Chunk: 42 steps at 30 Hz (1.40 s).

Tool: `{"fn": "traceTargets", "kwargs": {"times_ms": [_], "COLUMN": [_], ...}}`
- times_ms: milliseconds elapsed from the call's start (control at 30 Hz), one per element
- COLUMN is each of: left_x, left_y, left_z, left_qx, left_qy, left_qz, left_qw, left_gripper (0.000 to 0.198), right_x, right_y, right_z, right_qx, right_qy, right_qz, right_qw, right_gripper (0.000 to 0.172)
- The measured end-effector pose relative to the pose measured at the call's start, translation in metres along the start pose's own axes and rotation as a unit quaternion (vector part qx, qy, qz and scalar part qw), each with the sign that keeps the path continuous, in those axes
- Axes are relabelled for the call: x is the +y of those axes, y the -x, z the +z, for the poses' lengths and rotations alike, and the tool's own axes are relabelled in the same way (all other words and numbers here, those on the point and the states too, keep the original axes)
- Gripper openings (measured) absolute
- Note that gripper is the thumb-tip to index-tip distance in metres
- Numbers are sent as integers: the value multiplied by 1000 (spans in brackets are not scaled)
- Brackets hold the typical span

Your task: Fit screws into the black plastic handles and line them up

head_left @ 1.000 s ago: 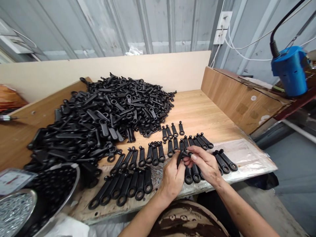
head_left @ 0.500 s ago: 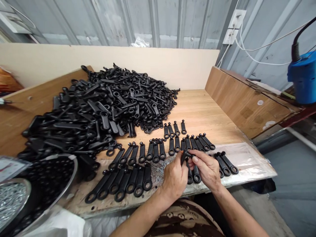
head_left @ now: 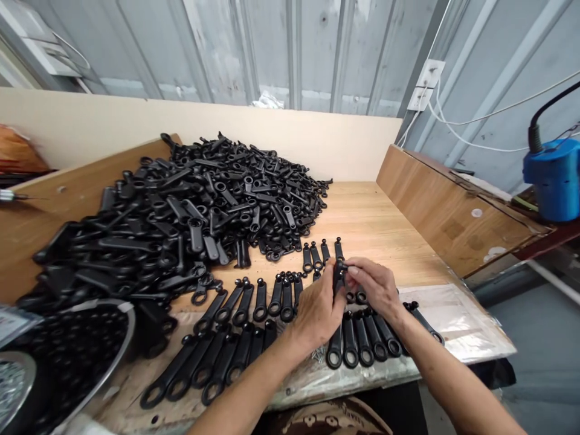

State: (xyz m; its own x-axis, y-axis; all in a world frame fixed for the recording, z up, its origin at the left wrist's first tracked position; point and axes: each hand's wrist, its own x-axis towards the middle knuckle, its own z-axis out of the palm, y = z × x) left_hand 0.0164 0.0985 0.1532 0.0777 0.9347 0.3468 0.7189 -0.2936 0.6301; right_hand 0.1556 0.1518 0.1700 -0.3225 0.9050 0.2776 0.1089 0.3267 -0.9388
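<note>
The left hand (head_left: 317, 311) grips a black piece (head_left: 338, 277) up over the bench (head_left: 357, 208), its long side going up and down in this view, while the right hand (head_left: 378, 287) pinches its top end from the right with closed fingers (head_left: 361, 273).

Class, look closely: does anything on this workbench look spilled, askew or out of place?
The small metal pins look spilled: they lie loose on the worktop beside the front-right row of black crank arms, while silvery pieces sit in the round bowl at lower left. The pins may be there on purpose.
</note>
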Motion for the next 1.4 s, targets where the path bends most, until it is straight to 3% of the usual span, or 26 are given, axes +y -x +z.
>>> {"fn": "traceTargets", "kwargs": {"times_ms": [100, 200, 300, 400, 500, 567, 667, 800, 900, 1100, 1400], "left_x": [-6, -24, -47, -65, -76, -81, -85, -88, -89, -95, -100], "left_y": [-5, 5, 24, 41, 42, 28, -11, -65, -90, -112, -122], "left_z": [-15, -32, -42, -46, -47, -46, -40, -18, 4, 32, 27], "left_qx": [9, 32, 60, 54, 50, 30, -42, -101, -148, -218, -284], "left_qy": [76, 146, 173, 173, 162, 133, 13, -53, -99, -155, -182], "left_qz": [-2, -90, -180, -216, -203, -169, -84, -46, -33, -6, 15], "left_qw": [997, 985, 967, 959, 964, 976, 996, 992, 983, 964, 941], "left_gripper": [70, 64, 53, 44, 35, 29, 27, 26, 24, 24, 21], "right_x": [7, 31, 63, 92, 110, 116, 117, 115, 118, 134, 138], "right_y": [-53, -109, -149, -166, -169, -167, -159, -144, -132, -124, -122], "right_z": [-31, -58, -68, -62, -51, -48, -52, -59, -57, -46, -39], "right_qx": [3, -2, -26, -68, -100, -104, -95, -110, -140, -174, -199], "right_qy": [201, 402, 454, 464, 453, 438, 413, 372, 330, 284, 309], "right_qz": [3, 79, 134, 180, 206, 213, 223, 242, 239, 211, 172], "right_qw": [980, 912, 881, 864, 862, 867, 878, 889, 902, 919, 914], "right_gripper": [31, 31, 23, 22, 24, 27, 38, 35, 37, 51, 42]}}
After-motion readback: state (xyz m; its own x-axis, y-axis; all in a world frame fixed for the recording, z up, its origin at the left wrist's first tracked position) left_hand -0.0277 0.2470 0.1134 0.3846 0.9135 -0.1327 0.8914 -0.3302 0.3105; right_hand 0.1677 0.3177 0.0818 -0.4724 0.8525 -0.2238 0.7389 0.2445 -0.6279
